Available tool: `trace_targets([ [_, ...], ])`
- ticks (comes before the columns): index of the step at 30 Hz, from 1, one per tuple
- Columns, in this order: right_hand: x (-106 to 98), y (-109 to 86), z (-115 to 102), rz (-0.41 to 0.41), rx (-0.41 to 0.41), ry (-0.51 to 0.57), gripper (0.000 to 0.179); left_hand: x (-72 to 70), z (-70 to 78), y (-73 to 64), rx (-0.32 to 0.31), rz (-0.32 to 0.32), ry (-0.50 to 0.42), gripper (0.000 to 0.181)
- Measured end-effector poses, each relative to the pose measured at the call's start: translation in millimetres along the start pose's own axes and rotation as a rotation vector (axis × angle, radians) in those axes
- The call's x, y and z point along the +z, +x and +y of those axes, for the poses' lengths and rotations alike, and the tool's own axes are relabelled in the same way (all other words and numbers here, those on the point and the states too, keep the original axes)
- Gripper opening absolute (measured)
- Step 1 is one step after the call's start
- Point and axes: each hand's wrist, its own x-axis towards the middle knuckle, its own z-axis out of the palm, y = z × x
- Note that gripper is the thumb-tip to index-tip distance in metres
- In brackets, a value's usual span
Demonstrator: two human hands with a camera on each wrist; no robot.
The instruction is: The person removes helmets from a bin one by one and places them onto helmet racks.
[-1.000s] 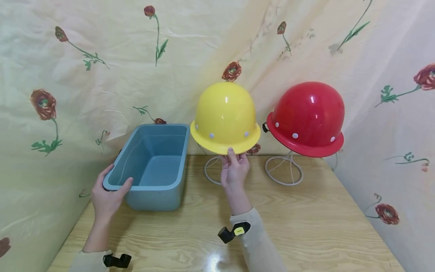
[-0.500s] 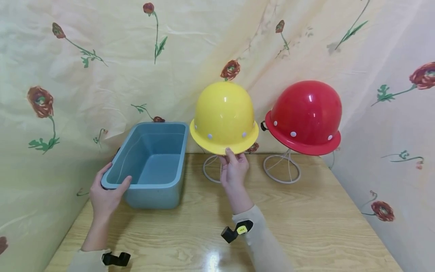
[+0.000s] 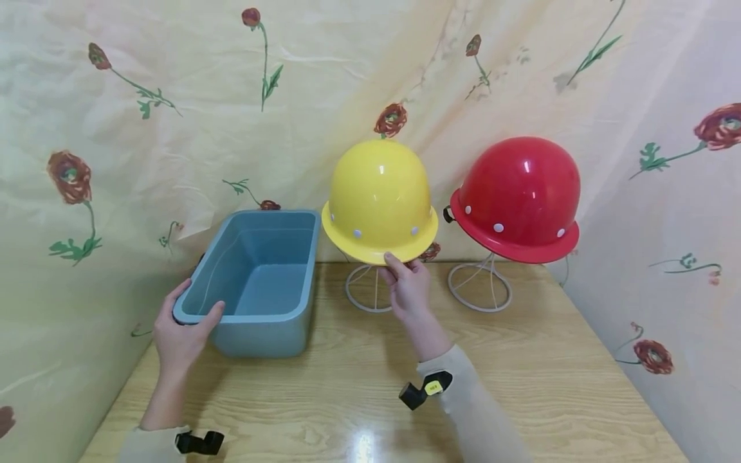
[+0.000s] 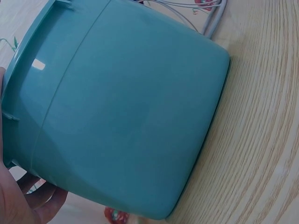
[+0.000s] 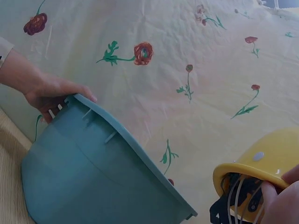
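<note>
In the head view, a yellow hard hat [image 3: 382, 193] sits over a white wire stand [image 3: 365, 310]. My right hand [image 3: 411, 289] pinches its front brim, thumb on top and the other fingers beneath. The right wrist view shows dark webbing [image 5: 233, 186] and pale wires under the shell. On the left, a blue-grey plastic basin [image 3: 260, 337] stands on the table, its inside bare. My left hand [image 3: 182, 337] grips the basin's near left corner, thumb over the rim. In the left wrist view the basin's outer wall [image 4: 131, 107] fills most of the picture, and few fingers show.
A red hard hat [image 3: 523, 199] rests tilted on a second wire stand [image 3: 489, 310], to the right of the yellow one. Flower-printed sheeting [image 3: 312, 77] covers the walls behind and at both sides. Underneath is a wood-grain table [image 3: 324, 411].
My right wrist and forearm have swung to the right while the fingers stay at the yellow hard hat's brim. The hat has hardly moved. The left hand and basin keep their place.
</note>
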Motion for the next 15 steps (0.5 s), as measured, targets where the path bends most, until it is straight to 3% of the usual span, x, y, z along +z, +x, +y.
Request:
trace_targets([
  [15,-14,3.0,-9,-0.112,0.069,-0.118,0.018,-0.1,0.5,0.2,0.003,-0.007,-0.023,0.077],
])
